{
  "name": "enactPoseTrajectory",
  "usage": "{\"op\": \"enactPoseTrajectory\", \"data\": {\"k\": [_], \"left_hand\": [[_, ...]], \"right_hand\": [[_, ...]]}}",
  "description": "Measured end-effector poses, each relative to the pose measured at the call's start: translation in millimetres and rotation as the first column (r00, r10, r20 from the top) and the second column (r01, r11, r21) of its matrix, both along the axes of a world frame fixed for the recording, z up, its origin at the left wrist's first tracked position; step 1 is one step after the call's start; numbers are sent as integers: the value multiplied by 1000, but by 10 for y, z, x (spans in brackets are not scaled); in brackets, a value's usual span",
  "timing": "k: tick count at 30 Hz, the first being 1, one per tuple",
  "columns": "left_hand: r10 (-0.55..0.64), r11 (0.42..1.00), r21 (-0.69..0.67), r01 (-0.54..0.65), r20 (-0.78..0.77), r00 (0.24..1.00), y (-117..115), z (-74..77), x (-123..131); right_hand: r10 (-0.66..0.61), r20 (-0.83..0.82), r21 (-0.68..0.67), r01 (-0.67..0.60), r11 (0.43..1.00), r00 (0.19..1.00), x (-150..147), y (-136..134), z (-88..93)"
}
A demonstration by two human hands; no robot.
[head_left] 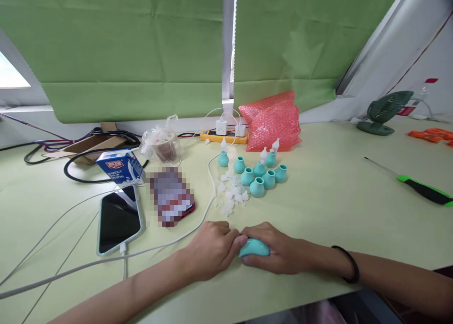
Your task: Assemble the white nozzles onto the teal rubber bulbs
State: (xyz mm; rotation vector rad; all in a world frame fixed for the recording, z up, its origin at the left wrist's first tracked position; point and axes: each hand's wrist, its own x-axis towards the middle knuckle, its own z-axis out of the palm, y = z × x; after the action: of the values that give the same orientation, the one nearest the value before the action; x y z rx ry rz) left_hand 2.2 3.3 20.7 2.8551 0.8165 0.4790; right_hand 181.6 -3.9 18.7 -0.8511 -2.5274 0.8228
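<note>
My right hand is wrapped around a teal rubber bulb near the table's front edge. My left hand is closed, its fingertips pressed against the bulb's left end; what they pinch is hidden. Beyond my hands lies a pile of small clear white nozzle tips. Behind the pile stand several more teal bulbs, three of them with white tips fitted.
A phone on a white charging cable lies at left, beside a milk carton. A pink bubble-wrap bag, a power strip and a tied plastic bag sit at the back. A green-handled screwdriver and fan are at right.
</note>
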Motion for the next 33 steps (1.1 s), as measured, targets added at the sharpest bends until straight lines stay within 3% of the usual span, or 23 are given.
{"op": "enactPoseTrajectory", "data": {"k": [2,5,8,9,12,13,14,16,17,19,23,27,30,33], "left_hand": [[-61,979,-193,68,42,997,19,53,-13],[-73,874,-474,111,97,993,26,155,-14],[-13,777,-622,94,134,991,2,207,6],[15,727,-682,82,135,991,-6,211,11],[163,504,-863,33,133,978,14,199,4],[236,470,-883,11,138,962,44,189,-7],[317,486,-874,-20,155,936,85,178,-22],[458,630,-764,-139,221,861,196,147,-59],[492,691,-695,-197,253,833,255,129,-79],[496,754,-601,-266,256,829,362,87,-117],[469,823,-457,-338,209,858,457,13,-166],[445,853,-371,-368,146,884,457,-34,-188],[440,868,-311,-387,122,889,433,-63,-189],[411,902,-199,-383,127,903,354,-76,-159]], "right_hand": [[70,-4,11,-70,997,998,12,-17,36],[161,6,76,-161,984,987,21,-32,57],[207,44,176,-211,961,977,22,-43,33],[225,63,227,-234,945,972,24,-45,20],[264,161,431,-309,848,951,43,-37,-17],[256,185,486,-315,815,949,51,-26,-26],[234,191,525,-301,796,953,59,-10,-34],[168,148,543,-222,810,975,70,30,-51],[133,114,535,-174,827,984,72,50,-60],[77,68,504,-101,858,995,71,84,-77],[27,52,435,-47,899,998,65,106,-97],[-7,-35,405,21,914,999,71,132,-71],[-48,-207,415,132,900,977,95,188,-22],[-139,-379,442,311,842,915,151,267,25]]}}
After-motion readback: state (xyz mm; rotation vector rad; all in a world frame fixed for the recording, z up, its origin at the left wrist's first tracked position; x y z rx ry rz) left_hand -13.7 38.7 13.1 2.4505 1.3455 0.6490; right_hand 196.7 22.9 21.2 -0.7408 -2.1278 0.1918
